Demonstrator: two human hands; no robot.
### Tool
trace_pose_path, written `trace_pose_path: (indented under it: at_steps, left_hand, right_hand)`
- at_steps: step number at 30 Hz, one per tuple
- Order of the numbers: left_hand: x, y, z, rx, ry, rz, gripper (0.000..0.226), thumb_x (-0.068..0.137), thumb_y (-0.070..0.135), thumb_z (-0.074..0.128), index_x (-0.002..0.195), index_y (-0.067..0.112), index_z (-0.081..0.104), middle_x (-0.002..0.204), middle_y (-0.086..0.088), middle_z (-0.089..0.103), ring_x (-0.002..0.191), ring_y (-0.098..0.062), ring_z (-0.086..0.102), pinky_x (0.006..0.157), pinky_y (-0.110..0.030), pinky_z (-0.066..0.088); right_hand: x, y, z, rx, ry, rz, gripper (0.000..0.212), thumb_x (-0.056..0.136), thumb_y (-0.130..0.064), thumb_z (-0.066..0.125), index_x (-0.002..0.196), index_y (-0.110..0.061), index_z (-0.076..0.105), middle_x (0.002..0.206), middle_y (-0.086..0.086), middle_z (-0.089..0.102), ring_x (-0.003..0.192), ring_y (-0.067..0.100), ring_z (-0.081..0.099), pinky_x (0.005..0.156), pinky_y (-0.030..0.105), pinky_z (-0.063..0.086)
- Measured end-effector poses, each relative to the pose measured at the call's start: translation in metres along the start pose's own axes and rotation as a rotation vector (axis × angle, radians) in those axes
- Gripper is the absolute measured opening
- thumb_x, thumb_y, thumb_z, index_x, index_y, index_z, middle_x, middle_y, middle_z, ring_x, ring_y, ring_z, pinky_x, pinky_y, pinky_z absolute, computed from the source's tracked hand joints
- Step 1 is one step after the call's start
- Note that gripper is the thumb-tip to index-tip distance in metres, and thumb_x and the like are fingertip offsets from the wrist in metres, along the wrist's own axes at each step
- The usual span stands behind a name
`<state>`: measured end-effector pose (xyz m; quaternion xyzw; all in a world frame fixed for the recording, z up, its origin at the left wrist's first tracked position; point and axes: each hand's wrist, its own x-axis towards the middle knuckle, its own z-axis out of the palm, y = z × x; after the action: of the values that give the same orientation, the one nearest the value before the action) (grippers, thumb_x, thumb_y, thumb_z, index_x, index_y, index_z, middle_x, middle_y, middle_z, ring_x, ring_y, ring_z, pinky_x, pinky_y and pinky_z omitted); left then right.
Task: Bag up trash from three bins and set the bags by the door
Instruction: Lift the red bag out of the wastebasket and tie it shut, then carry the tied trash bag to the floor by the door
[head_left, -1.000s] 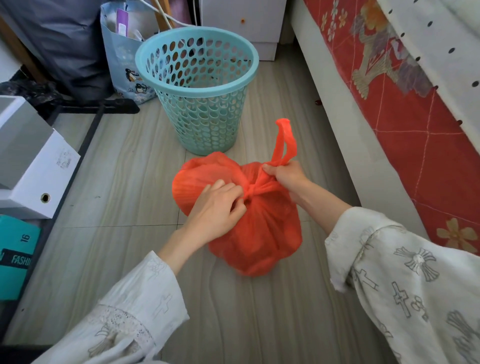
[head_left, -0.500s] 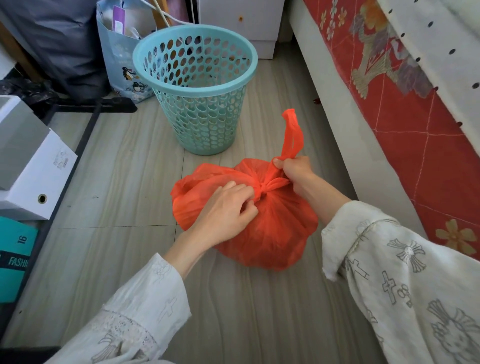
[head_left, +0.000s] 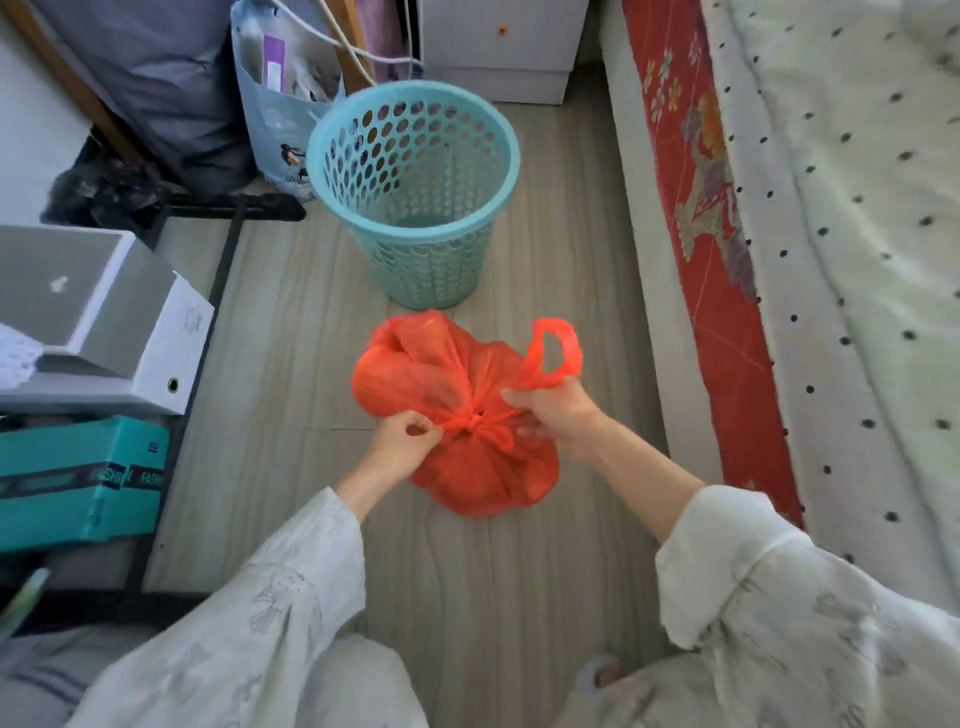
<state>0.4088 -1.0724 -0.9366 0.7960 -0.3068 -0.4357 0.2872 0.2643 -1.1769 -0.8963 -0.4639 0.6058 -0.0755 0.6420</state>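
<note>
Two hands pull opposite ways to cinch our knot: our left hand (head_left: 402, 447) pinches one handle and our right hand (head_left: 553, 410) grips the other on the crinkly orange plastic bag (head_left: 467, 415), which rests on the grey wood-grain floor (head_left: 291, 312) just before the perforated teal plastic bin (head_left: 415, 192).

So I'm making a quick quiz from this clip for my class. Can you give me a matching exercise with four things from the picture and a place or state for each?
Things:
1. orange bag
2. bin
3. left hand
4. teal box

Places or states:
A. stands on the floor behind the bag, with no liner in it
B. pinches one end of the bag's knot
C. lies under the white box at the left
D. knotted at the top, one handle loop free

Pairs: 1-D, 2-A, 3-B, 4-C
</note>
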Motion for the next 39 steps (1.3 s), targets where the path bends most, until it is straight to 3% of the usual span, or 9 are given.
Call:
trace_pose_path:
  at_steps: [3,7,15,20,23,27,30,34,39]
  left_hand:
    - [-0.049,0.05,-0.028,-0.102,-0.009,-0.074,0.028,0.082,0.006,0.061,0.061,0.019,0.05,0.06,0.002,0.051,0.054,-0.011,0.048,0.053,-0.021,0.036]
    - [-0.12,0.117,-0.087,-0.122,-0.113,-0.111,0.03,0.085,0.0,0.056,0.063,0.019,0.053,0.053,0.005,0.053,0.035,0.004,0.048,0.041,-0.006,0.033]
    - [-0.28,0.243,-0.195,-0.137,-0.138,-0.123,0.012,0.089,0.003,0.051,0.098,0.009,0.058,0.075,0.004,0.055,0.056,0.002,0.057,0.053,-0.003,0.041]
    - [-0.371,0.298,-0.226,-0.164,-0.063,-0.081,0.014,0.091,0.007,0.05,0.102,0.006,0.058,0.078,0.004,0.056,0.066,-0.006,0.05,0.056,-0.003,0.042]
    - [-0.409,0.31,-0.229,-0.178,0.008,-0.087,0.016,0.092,0.017,0.049,0.104,0.011,0.059,0.085,0.004,0.059,0.072,-0.006,0.054,0.069,-0.014,0.044]
    - [-0.466,0.298,-0.223,-0.281,0.161,-0.137,0.009,0.093,0.024,0.048,0.094,0.025,0.057,0.087,0.008,0.062,0.076,-0.007,0.059,0.075,-0.021,0.044]
    - [-0.516,0.288,-0.212,-0.38,0.311,-0.244,0.012,0.094,0.019,0.045,0.098,0.016,0.056,0.081,0.008,0.059,0.07,-0.001,0.058,0.063,-0.011,0.044]
    - [-0.589,0.257,-0.205,-0.552,0.539,-0.397,0.028,0.093,0.002,0.043,0.115,-0.012,0.051,0.075,0.0,0.053,0.05,0.005,0.059,0.052,-0.006,0.045]
    - [-0.685,0.212,-0.186,-0.731,0.786,-0.53,0.016,0.092,0.002,0.046,0.098,-0.006,0.058,0.067,-0.013,0.064,0.056,-0.002,0.065,0.045,-0.005,0.038]
  right_hand:
    - [-0.057,-0.04,-0.008,-0.06,-0.06,0.033,0.018,0.081,-0.005,0.067,0.072,-0.017,0.057,0.068,0.006,0.06,0.049,0.011,0.057,0.053,0.027,0.054]
    - [-0.14,-0.104,-0.018,-0.062,-0.089,0.056,0.022,0.081,0.0,0.065,0.068,-0.014,0.056,0.039,-0.009,0.059,0.033,-0.001,0.054,0.038,0.015,0.047]
    - [-0.329,-0.204,-0.045,-0.115,-0.031,0.048,0.009,0.082,-0.005,0.066,0.089,-0.008,0.062,0.071,0.005,0.063,0.042,0.001,0.058,0.053,0.026,0.048]
    - [-0.401,-0.238,-0.07,-0.168,-0.108,0.009,0.011,0.082,-0.008,0.067,0.075,-0.016,0.063,0.078,0.008,0.066,0.064,0.017,0.062,0.061,0.03,0.053]
    - [-0.424,-0.248,-0.072,-0.257,-0.166,-0.064,0.008,0.083,-0.005,0.064,0.091,-0.003,0.065,0.078,0.01,0.065,0.056,0.013,0.061,0.05,0.021,0.05]
    - [-0.455,-0.247,-0.068,-0.445,-0.307,-0.125,0.025,0.082,-0.005,0.065,0.104,0.008,0.063,0.094,0.021,0.066,0.079,0.026,0.06,0.062,0.03,0.05]
    - [-0.476,-0.239,-0.059,-0.603,-0.426,-0.149,0.028,0.081,-0.011,0.068,0.102,0.008,0.065,0.101,0.025,0.068,0.08,0.024,0.058,0.062,0.03,0.047]
    - [-0.51,-0.222,-0.029,-0.764,-0.585,-0.225,0.025,0.078,-0.016,0.072,0.094,0.003,0.067,0.095,0.021,0.07,0.084,0.029,0.064,0.075,0.044,0.05]
    - [-0.568,-0.185,0.024,-0.963,-0.789,-0.284,0.02,0.075,-0.015,0.074,0.062,-0.018,0.059,0.074,0.012,0.063,0.071,0.024,0.058,0.077,0.042,0.05]
